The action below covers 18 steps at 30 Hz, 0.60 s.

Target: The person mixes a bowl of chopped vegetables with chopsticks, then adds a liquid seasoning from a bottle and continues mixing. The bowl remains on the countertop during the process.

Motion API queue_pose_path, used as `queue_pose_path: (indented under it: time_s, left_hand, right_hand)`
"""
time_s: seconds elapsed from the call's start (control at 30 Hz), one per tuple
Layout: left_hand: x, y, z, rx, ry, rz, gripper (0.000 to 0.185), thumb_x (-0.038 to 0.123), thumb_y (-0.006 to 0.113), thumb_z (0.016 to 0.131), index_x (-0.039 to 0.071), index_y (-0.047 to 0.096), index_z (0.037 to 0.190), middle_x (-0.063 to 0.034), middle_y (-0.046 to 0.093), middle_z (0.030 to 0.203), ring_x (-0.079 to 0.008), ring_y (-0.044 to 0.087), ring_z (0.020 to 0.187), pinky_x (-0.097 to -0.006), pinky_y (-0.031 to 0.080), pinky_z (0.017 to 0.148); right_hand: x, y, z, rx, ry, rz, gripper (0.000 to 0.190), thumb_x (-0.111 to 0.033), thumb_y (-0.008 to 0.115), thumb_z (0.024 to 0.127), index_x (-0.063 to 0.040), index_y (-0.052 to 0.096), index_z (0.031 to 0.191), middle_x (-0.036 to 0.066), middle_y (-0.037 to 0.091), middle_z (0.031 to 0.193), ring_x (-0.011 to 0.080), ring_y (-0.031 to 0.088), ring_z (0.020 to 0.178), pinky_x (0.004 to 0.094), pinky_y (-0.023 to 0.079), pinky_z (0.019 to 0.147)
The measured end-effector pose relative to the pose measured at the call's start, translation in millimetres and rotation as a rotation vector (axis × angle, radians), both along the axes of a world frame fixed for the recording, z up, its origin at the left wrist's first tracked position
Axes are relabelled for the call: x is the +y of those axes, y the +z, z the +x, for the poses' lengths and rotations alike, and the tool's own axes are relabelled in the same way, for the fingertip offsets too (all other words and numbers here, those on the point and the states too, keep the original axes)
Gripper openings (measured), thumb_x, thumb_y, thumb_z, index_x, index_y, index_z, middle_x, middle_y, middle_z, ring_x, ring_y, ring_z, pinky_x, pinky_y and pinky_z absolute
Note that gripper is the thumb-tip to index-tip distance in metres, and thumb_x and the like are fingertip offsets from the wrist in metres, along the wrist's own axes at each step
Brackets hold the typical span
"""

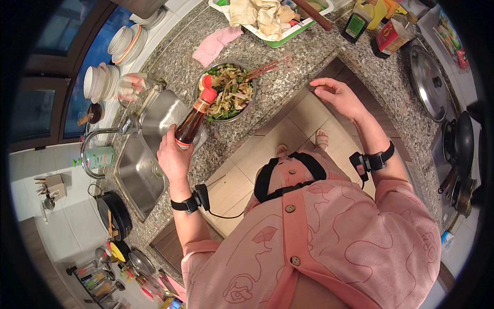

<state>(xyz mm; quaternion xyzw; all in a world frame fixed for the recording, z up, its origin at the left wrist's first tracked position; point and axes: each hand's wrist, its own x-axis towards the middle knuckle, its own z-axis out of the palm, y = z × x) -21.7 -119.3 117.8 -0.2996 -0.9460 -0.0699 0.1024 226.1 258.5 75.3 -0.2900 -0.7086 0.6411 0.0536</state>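
My left hand (175,152) is closed around the lower part of a glass bottle of dark sauce (189,125), which tilts toward a metal bowl (252,101). The bottle's red flip cap (208,94) stands open over the bowl's near left side. Chopped greens and pale strips of mixed salad (231,92) fill the bowl. A pair of reddish chopsticks (262,71) rests in it, over the right rim. My right hand (335,94) is raised near the counter's front edge, its fingers bent and apart, with nothing in it. A pink cloth (217,45) lies behind the bowl.
A double steel sink (142,177) with a curved faucet (87,154) lies at left. Stacked white bowls (94,83) line the windowsill. A white and green basket (285,38) stands at the back, bottles (391,34) beside it. At right are a pot lid (428,83) and a dark pan (463,145).
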Motion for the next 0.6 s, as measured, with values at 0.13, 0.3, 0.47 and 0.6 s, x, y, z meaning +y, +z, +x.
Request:
queue_pose_path:
  time_s: [0.13,0.3,0.47,0.6]
  left_hand:
    - [2,-1,-3,-0.003,0.005,-0.004,0.069,0.020,0.081,0.066,0.018,0.056,0.130,-0.0061,0.066,0.106,-0.0293,0.064,0.098,-0.0425,0.050,0.086]
    - [6,-3,-8,0.026,-0.010,-0.011,0.069,0.020,0.081,0.066,0.018,0.056,0.130,-0.0058,0.067,0.106,-0.0292,0.065,0.096,-0.0423,0.050,0.083]
    - [11,-2,-13,0.052,-0.026,-0.014,0.069,0.020,0.082,0.066,0.019,0.056,0.130,-0.0056,0.067,0.105,-0.0290,0.065,0.096,-0.0417,0.050,0.082]
    - [15,-2,-14,0.063,-0.025,-0.015,0.069,0.020,0.082,0.066,0.019,0.056,0.130,-0.0057,0.067,0.106,-0.0286,0.065,0.096,-0.0414,0.050,0.083]
  right_hand:
    - [0,2,3,-0.004,-0.003,0.002,0.026,-0.019,0.065,0.093,-0.011,0.067,0.118,-0.001,0.066,0.100,0.0071,0.057,0.095,0.0251,0.045,0.087]
    - [2,5,8,-0.015,-0.025,0.023,0.026,-0.018,0.065,0.093,-0.010,0.067,0.118,-0.001,0.066,0.099,0.0069,0.057,0.095,0.0249,0.045,0.087]
    - [5,7,13,-0.016,-0.033,0.028,0.025,-0.017,0.064,0.093,-0.009,0.067,0.117,-0.001,0.065,0.098,0.0067,0.057,0.093,0.0241,0.045,0.085]
    - [7,8,16,-0.019,-0.044,0.019,0.025,-0.017,0.064,0.093,-0.010,0.067,0.117,-0.002,0.065,0.097,0.0057,0.056,0.090,0.0232,0.045,0.082]
